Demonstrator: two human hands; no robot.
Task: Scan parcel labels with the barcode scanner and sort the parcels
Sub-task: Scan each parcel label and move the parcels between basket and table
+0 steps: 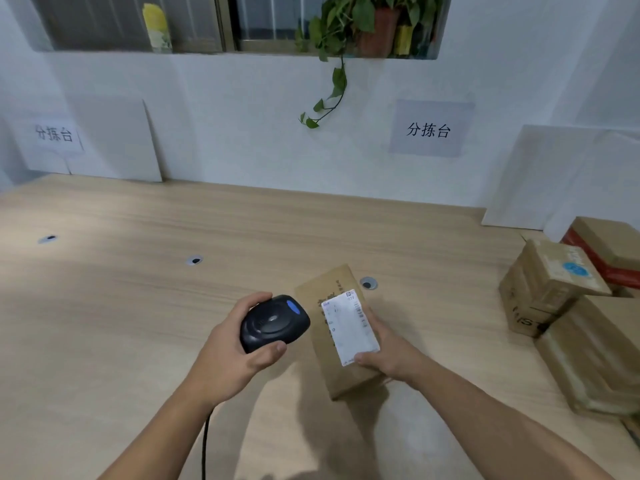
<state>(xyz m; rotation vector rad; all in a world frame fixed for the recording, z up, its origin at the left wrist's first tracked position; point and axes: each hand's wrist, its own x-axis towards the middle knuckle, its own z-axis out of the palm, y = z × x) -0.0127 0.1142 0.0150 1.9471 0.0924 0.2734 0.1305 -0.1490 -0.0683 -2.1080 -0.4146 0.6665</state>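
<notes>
A pale wooden table (138, 306) fills the view, backed by a white wall (242, 133) with 2 white boards leaning on it, 1 at the left (114, 140) and 1 at the right (540, 174). At the table's right edge sits a pile of cardboard parcels (554, 289), stacked unevenly, 1 with red tape. Over the near middle of the table the right hand (384, 355) grips a small brown parcel (343, 379) from its right side, thumb curled onto the top face at the near corner of the white label (349, 327), which faces up. The left hand (228, 351) is wrapped round a black barcode scanner (273, 322) with a blue button, thumb on its near side; the scanner sits just beside the parcel's left edge. Its black cable (205, 441) hangs below the left wrist. The 2 hands are close together but not touching. 3 round grommet holes (195, 260) dot the tabletop.
</notes>
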